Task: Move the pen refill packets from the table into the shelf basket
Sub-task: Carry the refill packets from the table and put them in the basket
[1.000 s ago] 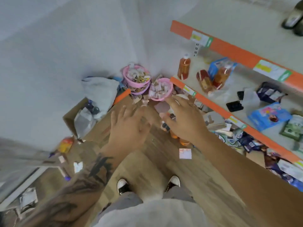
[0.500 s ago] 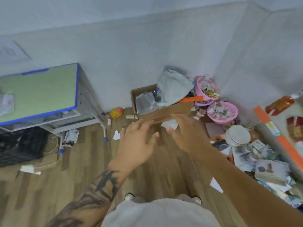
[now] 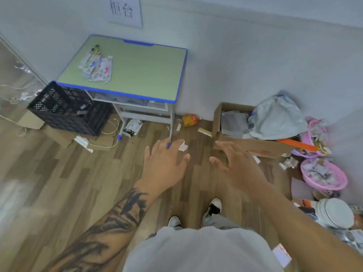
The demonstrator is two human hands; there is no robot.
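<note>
A pile of pen refill packets lies on the far left part of the green table with the blue rim. My left hand and my right hand hang in front of me above the wooden floor, both empty with fingers spread. They are well short of the table. Pink baskets full of small packets stand on the floor at the right. The shelf is out of view.
A black plastic crate stands left of the table. An open cardboard box with a grey plastic bag sits by the wall at the right. Loose scraps and cables litter the floor. My shoes show below.
The view has swung left, away from the orange shelf to the green table. Both hands have stayed empty and have drawn apart.
</note>
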